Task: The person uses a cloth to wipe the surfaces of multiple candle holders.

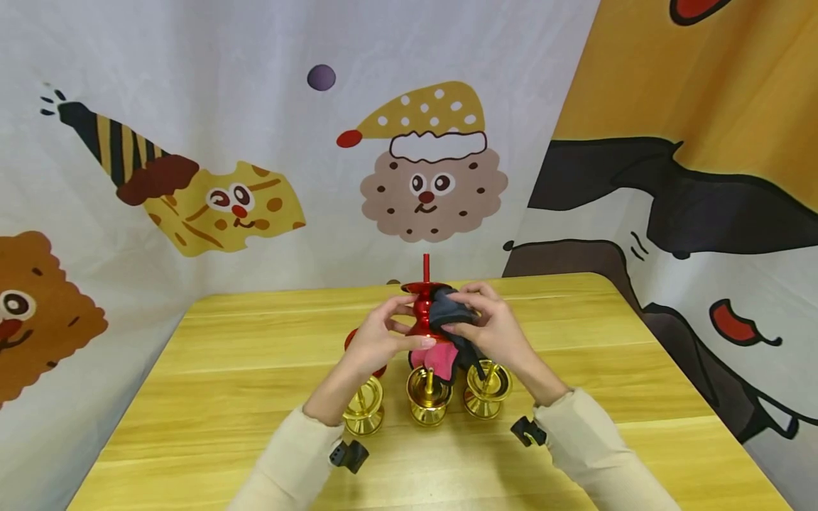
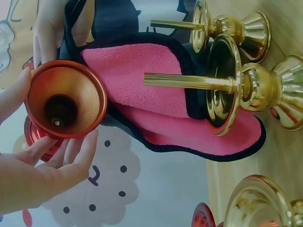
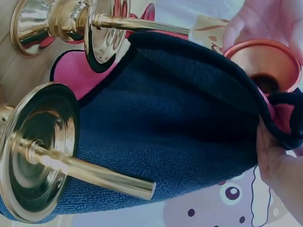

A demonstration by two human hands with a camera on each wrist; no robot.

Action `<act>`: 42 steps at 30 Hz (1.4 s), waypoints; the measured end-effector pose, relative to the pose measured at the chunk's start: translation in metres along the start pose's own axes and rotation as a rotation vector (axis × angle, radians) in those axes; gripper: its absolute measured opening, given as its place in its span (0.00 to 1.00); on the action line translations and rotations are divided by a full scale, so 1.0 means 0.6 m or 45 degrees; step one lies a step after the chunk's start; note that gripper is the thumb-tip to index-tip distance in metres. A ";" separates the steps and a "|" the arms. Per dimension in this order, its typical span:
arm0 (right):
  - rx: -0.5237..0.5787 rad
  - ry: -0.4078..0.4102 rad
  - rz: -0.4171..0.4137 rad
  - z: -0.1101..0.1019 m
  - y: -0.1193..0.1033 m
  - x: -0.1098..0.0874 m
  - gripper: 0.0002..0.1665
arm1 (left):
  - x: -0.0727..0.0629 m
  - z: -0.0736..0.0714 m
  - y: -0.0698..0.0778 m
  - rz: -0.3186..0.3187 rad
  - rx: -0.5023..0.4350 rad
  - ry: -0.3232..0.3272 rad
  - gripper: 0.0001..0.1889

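My left hand (image 1: 373, 341) holds a shiny red candlestick (image 1: 422, 328) upright above the table, its thin spike pointing up. In the left wrist view, the hollow underside of its base (image 2: 87, 92) faces the camera. A cloth (image 1: 447, 311), dark blue on one side and pink on the other, is pinched in my right hand (image 1: 498, 330) against the red candlestick's side. The cloth's loose part hangs down behind the gold candlesticks; its pink face (image 2: 137, 71) shows in the left wrist view and its blue face (image 3: 165, 104) in the right wrist view.
Three gold candlesticks stand in a row in front: a left one (image 1: 364, 419), a middle one (image 1: 428, 411) and a right one (image 1: 482, 406). Another red piece (image 1: 351, 339) shows partly behind my left hand. A printed curtain (image 1: 255, 106) hangs behind the wooden table (image 1: 255, 341).
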State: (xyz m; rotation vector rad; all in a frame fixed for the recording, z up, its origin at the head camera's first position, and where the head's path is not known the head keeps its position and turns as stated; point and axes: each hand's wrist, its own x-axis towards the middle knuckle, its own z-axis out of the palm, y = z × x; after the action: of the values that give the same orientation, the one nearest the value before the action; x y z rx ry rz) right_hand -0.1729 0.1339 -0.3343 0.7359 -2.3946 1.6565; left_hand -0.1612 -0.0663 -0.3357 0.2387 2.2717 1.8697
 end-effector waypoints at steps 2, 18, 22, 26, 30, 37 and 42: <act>-0.008 -0.033 0.035 -0.001 -0.002 -0.001 0.21 | 0.000 0.001 -0.001 0.002 0.009 0.013 0.33; 0.124 -0.024 0.004 -0.001 0.021 0.005 0.19 | 0.000 -0.017 -0.001 0.055 -0.243 -0.139 0.33; 0.043 0.017 0.020 0.007 0.012 0.006 0.18 | 0.000 0.001 0.003 0.065 0.004 0.005 0.35; -0.022 0.053 0.009 0.017 -0.004 0.006 0.18 | 0.001 0.016 0.004 0.132 0.272 0.128 0.36; 0.030 0.065 0.001 0.018 -0.008 0.007 0.18 | 0.001 0.012 0.006 0.131 0.210 0.091 0.36; 0.268 0.012 0.053 -0.004 0.003 0.007 0.18 | -0.001 -0.020 0.006 0.129 -0.281 -0.288 0.34; 0.310 0.002 0.097 -0.008 0.005 0.006 0.19 | -0.003 -0.021 0.008 0.171 -0.252 -0.289 0.34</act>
State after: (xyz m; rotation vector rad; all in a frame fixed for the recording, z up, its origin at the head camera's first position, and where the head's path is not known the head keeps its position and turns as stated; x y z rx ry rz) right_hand -0.1780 0.1378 -0.3334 0.6835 -2.2708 2.0032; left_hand -0.1627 -0.0776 -0.3288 0.5541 1.9507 2.0006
